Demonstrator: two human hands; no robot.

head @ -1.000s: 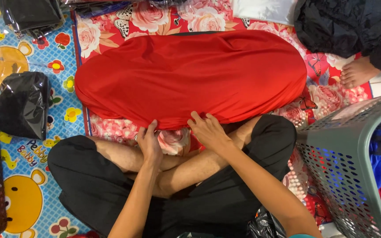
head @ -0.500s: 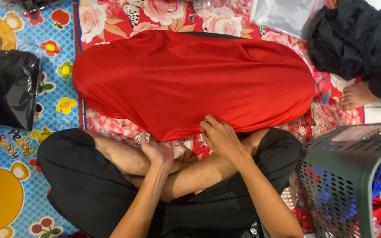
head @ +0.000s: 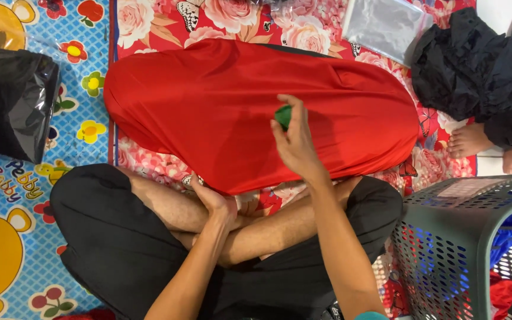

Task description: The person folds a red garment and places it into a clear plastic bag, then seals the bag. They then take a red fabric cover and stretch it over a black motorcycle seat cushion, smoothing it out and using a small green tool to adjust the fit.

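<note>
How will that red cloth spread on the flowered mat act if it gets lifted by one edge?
The red cloth would probably sag and fold, since it lies smooth with soft creases. It looks thin and faintly shiny, so likely light and a bit slippery. The left hand pinches its near edge, and the right hand rests on top; it may slide.

we see a red garment (head: 208,112) spread flat across the floral mat, smooth, wide and rounded at both ends, a dark edge showing along its far side; its near hem lies against our crossed legs. a small green object (head: 284,115), mostly hidden by fingers, sits above the cloth's middle.
</note>
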